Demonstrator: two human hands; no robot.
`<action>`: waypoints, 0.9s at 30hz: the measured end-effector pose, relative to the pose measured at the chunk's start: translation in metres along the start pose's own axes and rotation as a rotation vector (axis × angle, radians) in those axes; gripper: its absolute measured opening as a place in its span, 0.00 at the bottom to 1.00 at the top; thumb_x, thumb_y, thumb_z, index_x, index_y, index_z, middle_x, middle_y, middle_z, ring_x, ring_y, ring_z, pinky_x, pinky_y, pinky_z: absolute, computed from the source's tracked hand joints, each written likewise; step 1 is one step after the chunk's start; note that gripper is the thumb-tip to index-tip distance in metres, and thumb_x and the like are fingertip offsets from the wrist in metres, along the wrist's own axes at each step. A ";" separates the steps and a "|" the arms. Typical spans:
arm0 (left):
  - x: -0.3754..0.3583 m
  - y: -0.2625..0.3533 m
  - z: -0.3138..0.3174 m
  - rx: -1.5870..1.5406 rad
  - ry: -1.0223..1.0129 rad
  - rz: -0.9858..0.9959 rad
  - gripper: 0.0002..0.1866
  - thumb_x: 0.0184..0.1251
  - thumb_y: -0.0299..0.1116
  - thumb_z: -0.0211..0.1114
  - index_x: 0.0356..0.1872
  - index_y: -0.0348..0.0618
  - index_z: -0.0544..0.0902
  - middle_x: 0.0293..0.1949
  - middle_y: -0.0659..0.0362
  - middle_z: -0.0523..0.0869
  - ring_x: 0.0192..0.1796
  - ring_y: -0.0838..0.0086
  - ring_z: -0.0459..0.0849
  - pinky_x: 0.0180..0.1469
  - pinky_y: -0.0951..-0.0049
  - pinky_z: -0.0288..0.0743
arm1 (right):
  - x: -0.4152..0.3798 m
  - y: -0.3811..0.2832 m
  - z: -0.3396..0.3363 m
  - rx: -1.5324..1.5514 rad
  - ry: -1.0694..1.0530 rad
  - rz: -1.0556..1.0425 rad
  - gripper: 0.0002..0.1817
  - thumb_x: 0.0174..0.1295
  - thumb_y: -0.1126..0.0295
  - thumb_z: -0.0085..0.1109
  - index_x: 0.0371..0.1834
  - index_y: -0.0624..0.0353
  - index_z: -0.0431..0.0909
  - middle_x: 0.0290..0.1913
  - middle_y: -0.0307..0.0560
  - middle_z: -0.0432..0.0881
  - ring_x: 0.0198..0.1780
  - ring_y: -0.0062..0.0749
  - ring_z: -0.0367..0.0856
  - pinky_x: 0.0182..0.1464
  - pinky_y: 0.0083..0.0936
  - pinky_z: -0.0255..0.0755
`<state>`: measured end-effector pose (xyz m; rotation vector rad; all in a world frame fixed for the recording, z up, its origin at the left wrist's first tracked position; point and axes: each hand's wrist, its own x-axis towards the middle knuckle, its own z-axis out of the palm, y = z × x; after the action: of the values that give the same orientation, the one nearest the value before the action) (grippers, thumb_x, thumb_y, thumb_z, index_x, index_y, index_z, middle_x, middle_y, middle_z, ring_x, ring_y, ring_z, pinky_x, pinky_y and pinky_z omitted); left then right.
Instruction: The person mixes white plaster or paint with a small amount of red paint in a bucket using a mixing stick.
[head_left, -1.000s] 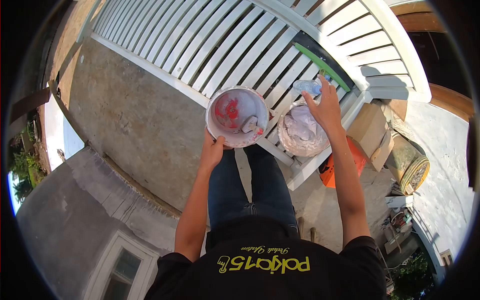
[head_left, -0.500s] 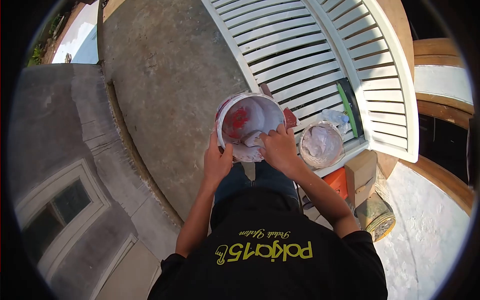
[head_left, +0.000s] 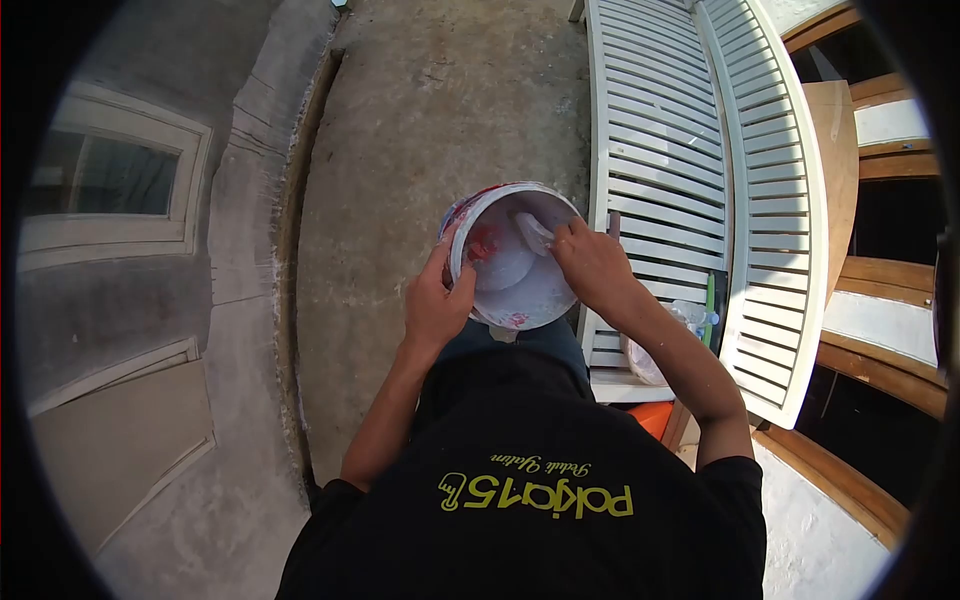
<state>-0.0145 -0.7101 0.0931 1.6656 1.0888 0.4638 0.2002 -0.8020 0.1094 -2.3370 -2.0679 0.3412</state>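
Left hand (head_left: 432, 305) curled shut on the near-left rim of the white bucket (head_left: 510, 290), thumb over the lip, fingers outside on the wall. Right hand (head_left: 592, 265) closed on the far-right rim, fingertips pinching a small pale tool (head_left: 533, 230) that sticks down into the bucket; what the tool is, cannot tell. Bucket is held up between both hands, in front of the chest, tilted so the opening faces the camera. Inside is white with red paint smears (head_left: 484, 243) on the left hand's side.

Just right of the right hand and lower: white louvred shutters (head_left: 650, 150) lying flat. Past the right forearm, on the shutter's near end: second bucket (head_left: 640, 360), mostly hidden by the arm, a clear plastic bottle (head_left: 692, 314) beside it, and a green strip (head_left: 711, 300). Left of the left hand: bare concrete floor (head_left: 420, 130), then a wall ledge and window frame (head_left: 110, 190) well apart.

Versus half a second ago: view has swung, shutters now run straight up the right side. Left hand keeps the same grip. Right hand has shifted from the near rim to the far-right rim. A second ago the right hand was away from this bucket, at the bottle over the second bucket.
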 end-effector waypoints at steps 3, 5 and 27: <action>-0.013 -0.006 -0.019 -0.072 0.102 0.123 0.27 0.67 0.25 0.57 0.68 0.33 0.72 0.37 0.56 0.87 0.31 0.81 0.83 0.34 0.78 0.77 | 0.015 -0.035 -0.014 -0.086 -0.010 0.000 0.07 0.58 0.76 0.59 0.39 0.65 0.79 0.41 0.57 0.80 0.35 0.46 0.88 0.35 0.34 0.84; -0.022 -0.010 -0.029 -0.116 0.147 0.158 0.26 0.67 0.25 0.57 0.67 0.32 0.73 0.41 0.55 0.88 0.36 0.81 0.84 0.39 0.78 0.78 | 0.020 -0.060 -0.016 -0.153 -0.046 0.036 0.07 0.59 0.75 0.58 0.40 0.64 0.80 0.41 0.57 0.81 0.36 0.45 0.89 0.35 0.33 0.83; -0.055 -0.040 -0.090 -0.144 0.442 0.170 0.24 0.61 0.23 0.60 0.61 0.28 0.78 0.44 0.51 0.90 0.44 0.79 0.86 0.47 0.77 0.79 | 0.049 -0.142 -0.010 -0.042 0.019 -0.114 0.11 0.64 0.65 0.53 0.38 0.58 0.83 0.28 0.59 0.86 0.31 0.53 0.87 0.31 0.48 0.80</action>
<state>-0.1270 -0.7048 0.1022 1.5718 1.1982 1.0331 0.0675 -0.7338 0.1321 -2.2232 -2.2085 0.2755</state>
